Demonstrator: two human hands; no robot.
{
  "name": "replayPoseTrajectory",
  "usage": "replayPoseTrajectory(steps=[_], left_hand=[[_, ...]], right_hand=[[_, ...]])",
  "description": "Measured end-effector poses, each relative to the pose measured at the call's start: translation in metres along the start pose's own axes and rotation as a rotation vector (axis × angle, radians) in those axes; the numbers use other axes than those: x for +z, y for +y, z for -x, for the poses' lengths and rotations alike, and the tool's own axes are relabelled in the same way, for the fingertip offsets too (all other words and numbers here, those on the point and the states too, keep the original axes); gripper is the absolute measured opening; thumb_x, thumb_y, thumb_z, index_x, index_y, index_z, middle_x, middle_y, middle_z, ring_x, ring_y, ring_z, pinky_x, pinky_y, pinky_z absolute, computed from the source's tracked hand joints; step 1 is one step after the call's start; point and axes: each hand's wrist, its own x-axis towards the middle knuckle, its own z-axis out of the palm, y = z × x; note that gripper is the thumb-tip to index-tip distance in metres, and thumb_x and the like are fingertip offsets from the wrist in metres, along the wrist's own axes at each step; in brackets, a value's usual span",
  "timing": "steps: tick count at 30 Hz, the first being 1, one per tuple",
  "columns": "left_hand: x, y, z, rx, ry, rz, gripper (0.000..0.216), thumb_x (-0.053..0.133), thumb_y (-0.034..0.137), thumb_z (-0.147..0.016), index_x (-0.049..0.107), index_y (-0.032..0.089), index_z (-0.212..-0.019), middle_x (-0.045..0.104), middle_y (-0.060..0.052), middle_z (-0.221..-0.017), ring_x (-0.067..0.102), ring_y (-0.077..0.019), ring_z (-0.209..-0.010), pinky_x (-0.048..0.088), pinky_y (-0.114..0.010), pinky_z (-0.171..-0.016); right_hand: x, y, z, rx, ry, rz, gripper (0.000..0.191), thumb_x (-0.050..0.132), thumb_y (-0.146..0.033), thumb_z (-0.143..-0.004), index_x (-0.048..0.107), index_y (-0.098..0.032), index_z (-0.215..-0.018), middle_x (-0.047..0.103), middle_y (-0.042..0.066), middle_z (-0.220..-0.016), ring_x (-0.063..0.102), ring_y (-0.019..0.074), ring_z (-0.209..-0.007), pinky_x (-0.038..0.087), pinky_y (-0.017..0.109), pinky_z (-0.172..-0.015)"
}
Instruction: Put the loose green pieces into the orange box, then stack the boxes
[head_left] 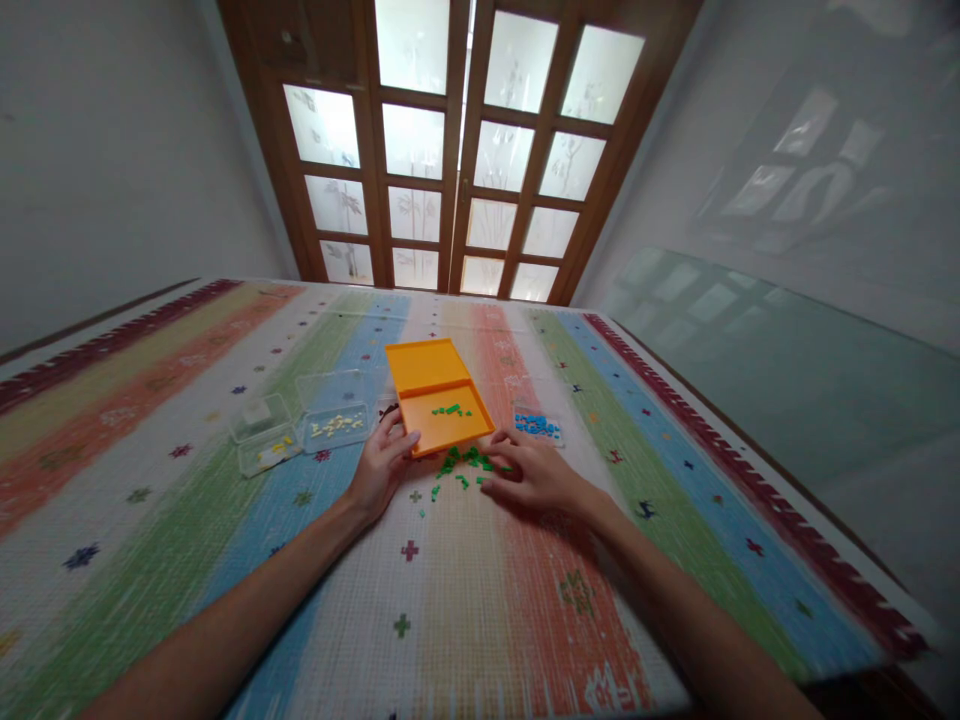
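Orange case (432, 370) pinched at left edge by left hand (381, 464), thumb over rim; risk: tip from one-sided grip, spilling inner green pieces (453, 409). Right hand (534, 472) half-curled over loose green pieces (472, 457), cannot tell whether holding one; scatter possible from sweeping fingers. Blue pieces (537, 426) just beyond right hand, prone to knock from knuckles

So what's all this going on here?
A person's left hand holds an open orange box, with a few green bits inside. The right hand is at the edge of more green bits scattered on the cloth, just in front of the box. Blue bits sit in a clear box to the right.
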Motion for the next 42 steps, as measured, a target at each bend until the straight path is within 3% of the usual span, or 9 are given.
replayPoseTrajectory(steps=[9,16,24,32,42], left_hand=[[-0.0003,-0.0002,-0.0005,-0.005,0.003,0.010,0.062,0.086,0.027,-0.065,0.060,0.018,-0.120,0.075,-0.011,-0.118,0.073,-0.0276,-0.103,0.062,-0.035,-0.082],[0.0001,0.0012,0.0005,-0.002,-0.001,-0.004,0.061,0.086,0.028,-0.066,0.060,0.018,-0.121,0.074,-0.012,-0.119,0.073,-0.0291,-0.106,0.062,-0.035,-0.083],[-0.0006,0.0008,0.0006,0.005,-0.004,-0.015,0.060,0.085,0.028,-0.068,0.060,0.017,-0.121,0.075,-0.011,-0.116,0.074,-0.0282,-0.101,0.062,-0.037,-0.082],[-0.0002,0.0012,0.0013,-0.001,-0.002,-0.020,0.059,0.085,0.028,-0.067,0.060,0.018,-0.120,0.075,-0.010,-0.116,0.073,-0.0274,-0.103,0.062,-0.037,-0.085],[-0.0011,0.0000,-0.0013,0.006,-0.007,-0.015,0.059,0.085,0.028,-0.065,0.061,0.018,-0.118,0.076,-0.011,-0.114,0.074,-0.0291,-0.101,0.062,-0.035,-0.078]], right_hand=[[-0.0053,-0.0012,0.0029,0.063,-0.042,0.049,0.020,0.070,-0.034,-0.086,0.072,-0.018,-0.098,0.067,0.010,-0.114,0.063,0.0201,-0.090,0.046,0.032,-0.079],[-0.0018,-0.0009,0.0030,0.068,-0.034,0.053,0.024,0.070,-0.032,-0.086,0.072,-0.017,-0.104,0.067,0.011,-0.112,0.063,0.0208,-0.091,0.045,0.032,-0.080],[-0.0046,-0.0011,0.0025,0.055,-0.064,0.043,0.013,0.069,-0.026,-0.086,0.072,-0.018,-0.096,0.066,0.008,-0.098,0.060,0.0194,-0.086,0.044,0.031,-0.078],[-0.0052,0.0014,0.0030,0.021,-0.092,0.006,0.017,0.063,-0.017,-0.088,0.075,-0.017,-0.100,0.067,0.010,-0.104,0.063,0.0214,-0.096,0.047,0.034,-0.084],[-0.0063,0.0034,0.0030,0.007,-0.094,0.026,0.016,0.063,-0.019,-0.089,0.075,-0.018,-0.100,0.068,0.010,-0.101,0.062,0.0209,-0.091,0.046,0.033,-0.080]])
